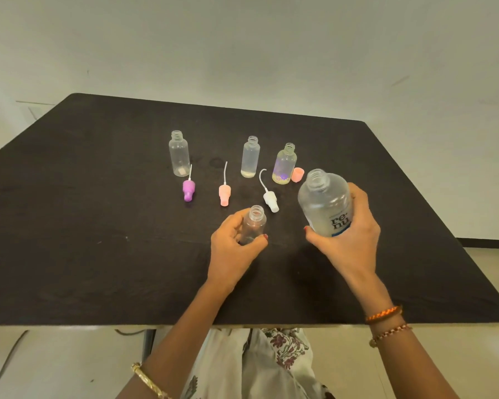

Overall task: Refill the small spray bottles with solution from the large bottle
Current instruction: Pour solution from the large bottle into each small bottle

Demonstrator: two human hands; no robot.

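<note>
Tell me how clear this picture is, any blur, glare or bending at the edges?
Head view: light is soft and even, no harsh glare; the table edges splay from wide-angle distortion; the clear small bottle in the left hand looks slightly soft; the large bottle label reads sharply.

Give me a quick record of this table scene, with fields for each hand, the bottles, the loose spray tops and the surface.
left hand: holds a small uncapped bottle upright
right hand: holds the large bottle, uncapped, tilted
standing small bottles: three, all open
loose spray tops: purple, pink, white, lying on the table
orange cap: beside the flowered bottle
surface: dark table
</note>
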